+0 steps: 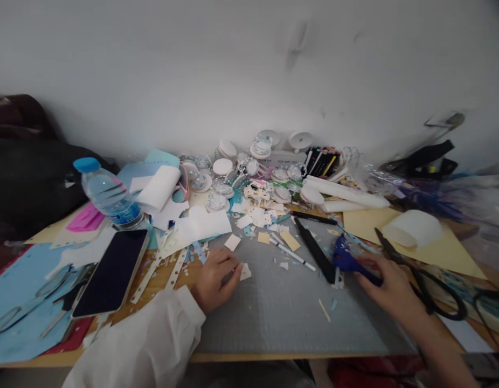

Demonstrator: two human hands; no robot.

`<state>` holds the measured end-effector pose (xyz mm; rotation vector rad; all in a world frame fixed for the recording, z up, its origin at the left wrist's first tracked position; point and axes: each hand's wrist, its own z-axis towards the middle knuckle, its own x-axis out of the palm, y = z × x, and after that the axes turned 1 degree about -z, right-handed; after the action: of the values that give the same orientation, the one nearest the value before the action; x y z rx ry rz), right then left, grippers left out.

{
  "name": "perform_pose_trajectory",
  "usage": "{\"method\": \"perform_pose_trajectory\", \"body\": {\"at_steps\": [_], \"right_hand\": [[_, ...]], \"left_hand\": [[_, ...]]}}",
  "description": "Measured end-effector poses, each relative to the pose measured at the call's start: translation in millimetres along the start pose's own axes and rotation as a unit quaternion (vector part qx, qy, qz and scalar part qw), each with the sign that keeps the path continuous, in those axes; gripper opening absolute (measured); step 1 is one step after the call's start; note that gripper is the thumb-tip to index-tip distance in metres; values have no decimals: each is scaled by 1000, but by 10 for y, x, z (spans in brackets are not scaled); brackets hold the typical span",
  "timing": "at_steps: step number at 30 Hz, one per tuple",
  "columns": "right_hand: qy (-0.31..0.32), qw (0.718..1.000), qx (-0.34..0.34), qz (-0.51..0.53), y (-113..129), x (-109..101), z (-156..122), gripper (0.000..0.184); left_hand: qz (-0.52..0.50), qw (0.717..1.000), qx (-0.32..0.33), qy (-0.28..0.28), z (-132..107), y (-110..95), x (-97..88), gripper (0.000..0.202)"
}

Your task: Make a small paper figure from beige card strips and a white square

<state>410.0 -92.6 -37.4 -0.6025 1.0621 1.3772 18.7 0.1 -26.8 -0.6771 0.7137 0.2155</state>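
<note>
My left hand (215,277), in a white sleeve, rests on the grey cutting mat (282,312) with its fingers curled against a small white paper piece (245,271). My right hand (389,288) lies at the mat's right side, its fingers wrapped round the handle of a blue glue gun (348,258) that lies on the mat. Black scissors (419,280) lie just to the right of that hand. A black cutter (314,249) and a white pen (292,253) lie between the two hands.
A phone (112,272) lies face up at the left beside a water bottle (110,196). Paper scraps, white discs and a marker set (324,160) crowd the back by the wall. Yellow paper (451,250) with a white roll sits at the right. Blue paper covers the left.
</note>
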Motion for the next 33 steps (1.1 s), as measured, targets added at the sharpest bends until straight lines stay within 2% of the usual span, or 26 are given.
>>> {"method": "perform_pose_trajectory", "body": {"at_steps": [2, 4, 7, 9, 10, 12, 14, 16, 19, 22, 24, 26, 27, 30, 33], "right_hand": [[5, 999, -32, 17, 77, -203, -17, 20], [-20, 998, -52, 21, 208, -444, -42, 12], [-111, 993, -35, -14, 527, -745, -35, 18], [-142, 985, -94, -17, 806, -824, 34, 19], [-157, 977, -143, -20, 955, -813, 87, 21], [-95, 968, -227, -42, 1248, -689, 218, 22], [-17, 958, -286, -34, 1499, -442, 357, 18], [78, 948, -307, -13, 1673, -120, 487, 19], [107, 946, -306, 8, 1778, 358, 650, 19], [118, 948, -291, 48, 1777, 645, 759, 14], [119, 950, -275, 89, 1770, 688, 790, 17], [118, 950, -253, 140, 1775, 626, 784, 21], [117, 949, -238, 170, 1783, 567, 767, 22], [119, 940, -180, 265, 1827, 333, 670, 26], [138, 923, -127, 335, 1893, 94, 533, 28]], "left_hand": [[-4, 1000, 1, -16, 4, -13, -18, 30], [-10, 999, -1, -33, 4, -28, -45, 35], [-27, 998, -8, -56, -12, -43, -89, 41], [-41, 996, -17, -72, -32, -40, -109, 45], [-47, 995, -24, -83, -43, -32, -113, 46], [-59, 991, -42, -108, -62, -7, -109, 47], [-71, 987, -64, -127, -73, 26, -95, 46], [-81, 984, -83, -134, -75, 61, -79, 45], [-82, 983, -99, -134, -73, 97, -71, 44], [-73, 988, -88, -101, -62, 101, -78, 41], [-66, 994, -69, -58, -42, 83, -78, 33], [-60, 997, -53, -17, -14, 59, -67, 16], [-54, 997, -49, 5, 0, 48, -59, 14], [-7, 995, -57, 84, 18, 39, -23, 42], [29, 989, -77, 122, 2, 78, 25, 43]]}}
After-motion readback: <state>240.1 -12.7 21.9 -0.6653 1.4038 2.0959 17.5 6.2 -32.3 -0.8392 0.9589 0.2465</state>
